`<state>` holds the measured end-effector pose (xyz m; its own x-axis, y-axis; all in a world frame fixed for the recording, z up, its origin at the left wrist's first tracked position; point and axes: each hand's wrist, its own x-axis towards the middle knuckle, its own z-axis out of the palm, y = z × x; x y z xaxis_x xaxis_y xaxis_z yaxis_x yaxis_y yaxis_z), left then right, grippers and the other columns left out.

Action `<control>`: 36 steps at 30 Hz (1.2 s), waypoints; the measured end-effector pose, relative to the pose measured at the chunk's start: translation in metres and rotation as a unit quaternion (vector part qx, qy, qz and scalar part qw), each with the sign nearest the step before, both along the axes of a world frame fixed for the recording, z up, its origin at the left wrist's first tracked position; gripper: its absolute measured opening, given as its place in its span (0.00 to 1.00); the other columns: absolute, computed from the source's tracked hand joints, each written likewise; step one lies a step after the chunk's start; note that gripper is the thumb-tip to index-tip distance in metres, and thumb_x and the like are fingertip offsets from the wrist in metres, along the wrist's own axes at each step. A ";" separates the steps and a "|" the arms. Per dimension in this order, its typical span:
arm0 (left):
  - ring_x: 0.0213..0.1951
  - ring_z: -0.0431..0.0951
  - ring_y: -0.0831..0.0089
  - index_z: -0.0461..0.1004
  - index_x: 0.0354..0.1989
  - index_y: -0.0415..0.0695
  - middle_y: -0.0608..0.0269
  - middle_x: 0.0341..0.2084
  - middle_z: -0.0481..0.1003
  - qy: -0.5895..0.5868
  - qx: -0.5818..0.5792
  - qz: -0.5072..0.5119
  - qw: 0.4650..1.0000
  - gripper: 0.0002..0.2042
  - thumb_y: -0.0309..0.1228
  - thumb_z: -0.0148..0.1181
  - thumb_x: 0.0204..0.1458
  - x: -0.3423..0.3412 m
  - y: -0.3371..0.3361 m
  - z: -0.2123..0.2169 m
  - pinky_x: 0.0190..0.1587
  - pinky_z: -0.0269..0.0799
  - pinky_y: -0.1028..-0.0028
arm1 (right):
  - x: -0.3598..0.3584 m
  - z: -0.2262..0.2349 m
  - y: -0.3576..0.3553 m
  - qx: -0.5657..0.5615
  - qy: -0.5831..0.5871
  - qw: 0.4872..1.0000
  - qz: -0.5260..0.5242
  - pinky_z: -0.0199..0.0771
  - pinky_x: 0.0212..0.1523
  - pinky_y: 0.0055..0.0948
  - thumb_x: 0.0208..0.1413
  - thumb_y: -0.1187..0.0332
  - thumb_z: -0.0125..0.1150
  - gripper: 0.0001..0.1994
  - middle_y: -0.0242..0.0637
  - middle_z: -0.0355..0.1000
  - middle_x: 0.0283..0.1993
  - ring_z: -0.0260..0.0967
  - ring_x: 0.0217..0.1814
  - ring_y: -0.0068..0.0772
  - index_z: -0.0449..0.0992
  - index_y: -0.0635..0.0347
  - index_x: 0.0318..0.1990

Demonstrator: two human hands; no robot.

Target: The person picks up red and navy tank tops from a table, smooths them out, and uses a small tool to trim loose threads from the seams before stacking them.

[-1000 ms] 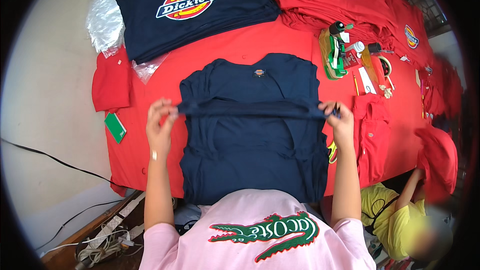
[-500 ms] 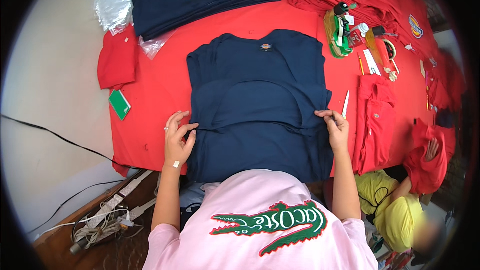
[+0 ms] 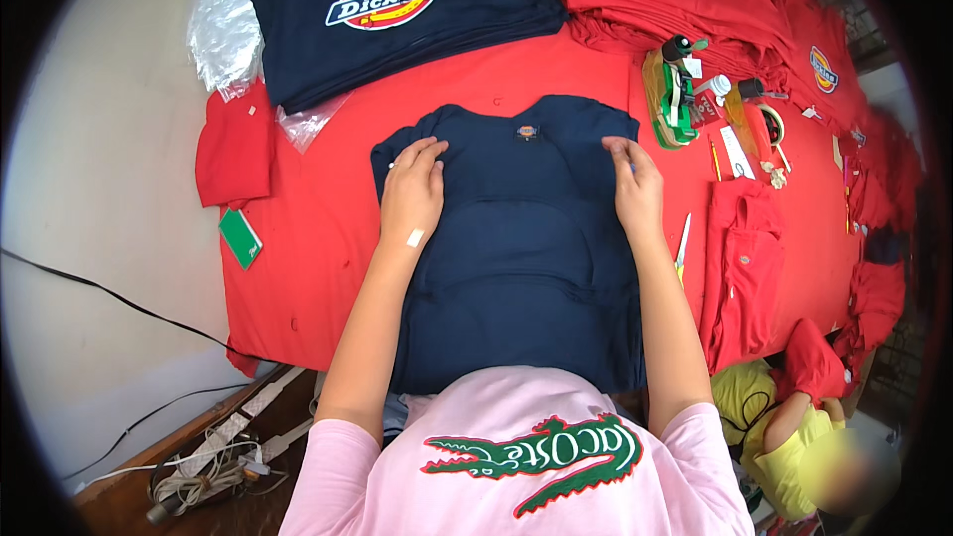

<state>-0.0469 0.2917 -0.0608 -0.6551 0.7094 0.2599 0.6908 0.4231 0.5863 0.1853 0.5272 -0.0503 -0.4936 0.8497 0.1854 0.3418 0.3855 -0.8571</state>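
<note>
A navy T-shirt [image 3: 511, 248] lies spread out in front of me, its neck opening toward the far side of the table. A small label [image 3: 527, 132] shows inside the back of the neck, and curved folds cross the shirt's middle. My left hand [image 3: 415, 187] rests over the left shoulder area, fingers stretched out over the cloth. On the opposite shoulder, my right hand [image 3: 638, 184] has its fingers extended at the shirt's edge. Neither hand visibly grips the fabric. My forearms cover parts of both side edges.
Stacks of navy shirts [image 3: 447, 40] and red shirts [image 3: 675, 15] stand at the back. Scissors [image 3: 683, 243], a green tape dispenser [image 3: 677, 114] and folded red garments [image 3: 740, 278] lie right. A green booklet [image 3: 239, 238] lies left. A person in yellow [image 3: 794, 452] sits at lower right.
Both hands have left the shirt's sides at mid-length, where their fingers were pinched, and moved away from me to the shoulders. The co-worker's red cloth has shifted.
</note>
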 end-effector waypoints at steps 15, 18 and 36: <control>0.47 0.80 0.60 0.85 0.42 0.45 0.58 0.38 0.81 -0.093 0.120 0.034 0.988 0.11 0.24 0.72 0.48 -0.062 0.041 -0.013 0.59 0.70 0.61 | -0.001 -0.006 0.071 0.126 -0.041 0.991 -0.009 0.75 0.50 0.35 0.56 0.74 0.74 0.10 0.39 0.79 0.42 0.76 0.45 0.37 0.80 0.62 0.43; 0.43 0.78 0.64 0.84 0.41 0.42 0.61 0.35 0.77 -0.241 0.221 0.047 0.944 0.14 0.16 0.65 0.45 -0.043 -0.001 0.004 0.55 0.71 0.68 | 0.039 0.028 0.040 -0.108 0.064 0.991 0.045 0.72 0.45 0.25 0.58 0.79 0.70 0.08 0.34 0.80 0.42 0.71 0.41 0.21 0.77 0.65 0.42; 0.47 0.77 0.58 0.84 0.37 0.49 0.64 0.34 0.72 0.045 -0.023 -0.087 0.995 0.18 0.13 0.62 0.39 0.092 -0.169 -0.015 0.52 0.72 0.59 | 0.200 -0.024 -0.104 -0.146 -0.039 0.988 0.021 0.62 0.37 0.19 0.54 0.85 0.67 0.08 0.26 0.82 0.42 0.64 0.34 0.14 0.83 0.64 0.39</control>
